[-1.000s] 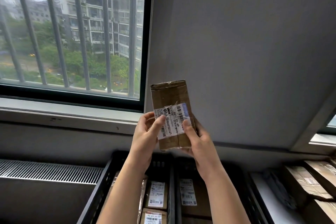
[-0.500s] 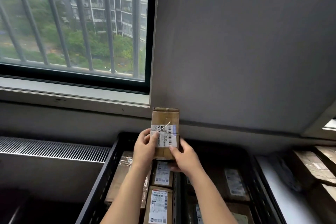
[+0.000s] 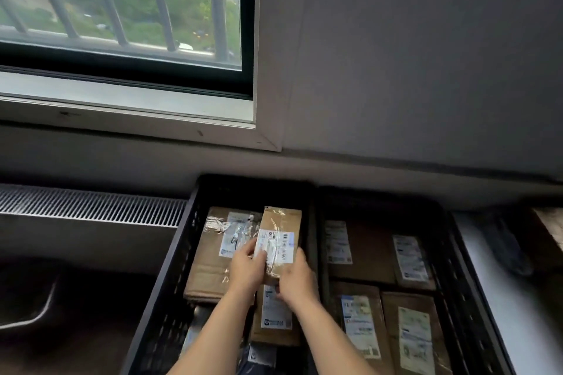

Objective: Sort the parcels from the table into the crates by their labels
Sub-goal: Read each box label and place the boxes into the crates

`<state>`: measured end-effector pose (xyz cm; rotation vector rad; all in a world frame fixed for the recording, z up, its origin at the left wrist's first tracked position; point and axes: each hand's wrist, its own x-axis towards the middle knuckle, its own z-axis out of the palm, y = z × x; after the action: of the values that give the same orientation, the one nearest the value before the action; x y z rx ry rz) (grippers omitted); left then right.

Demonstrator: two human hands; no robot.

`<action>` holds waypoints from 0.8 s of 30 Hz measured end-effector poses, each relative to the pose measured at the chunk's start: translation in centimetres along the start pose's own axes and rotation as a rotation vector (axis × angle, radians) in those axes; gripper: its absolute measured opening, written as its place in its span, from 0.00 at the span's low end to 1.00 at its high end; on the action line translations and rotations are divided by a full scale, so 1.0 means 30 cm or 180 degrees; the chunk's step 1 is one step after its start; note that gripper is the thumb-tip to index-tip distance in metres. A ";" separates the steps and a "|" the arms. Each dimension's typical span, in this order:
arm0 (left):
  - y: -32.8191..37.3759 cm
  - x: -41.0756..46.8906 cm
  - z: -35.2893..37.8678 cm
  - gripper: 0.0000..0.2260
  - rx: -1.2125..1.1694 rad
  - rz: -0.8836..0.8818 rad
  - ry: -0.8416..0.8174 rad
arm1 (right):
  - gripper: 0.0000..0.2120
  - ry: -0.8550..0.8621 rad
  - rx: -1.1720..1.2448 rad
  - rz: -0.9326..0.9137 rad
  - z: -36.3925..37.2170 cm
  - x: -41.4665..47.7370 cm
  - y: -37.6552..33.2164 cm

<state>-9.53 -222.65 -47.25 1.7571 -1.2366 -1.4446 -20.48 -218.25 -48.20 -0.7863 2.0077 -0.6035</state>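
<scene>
Both hands (image 3: 271,274) hold a parcel (image 3: 281,227) over black crates (image 3: 170,277) below the window (image 3: 122,9).

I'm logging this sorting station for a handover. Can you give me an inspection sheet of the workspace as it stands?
Surface: white table edge at right, mostly out of view.
Job's things: small brown parcel held over the left crate; right crate holds four labelled parcels.
Clutter: dark object on the table, blurred.
Grippers: left hand and right hand both grip the parcel.
Cables: nothing seen.
Surroundings: barred window, vent grille, grey wall.
</scene>
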 end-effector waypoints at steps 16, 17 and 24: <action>-0.155 0.077 0.064 0.19 0.0900 -0.0261 -0.0464 | 0.26 -0.0618 -0.1164 -0.0180 0.064 -0.013 -0.025; -0.164 0.083 0.059 0.19 0.0981 -0.0246 -0.0474 | 0.26 -0.0673 -0.1207 -0.0195 0.069 -0.011 -0.022; -0.177 0.128 0.055 0.15 0.1473 -0.0036 -0.0279 | 0.31 -0.0963 -0.1593 -0.0320 0.085 0.011 -0.019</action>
<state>-9.45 -223.57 -53.93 2.0090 -1.7162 -1.3257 -18.25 -219.18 -49.29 -1.2028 1.8588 -0.0185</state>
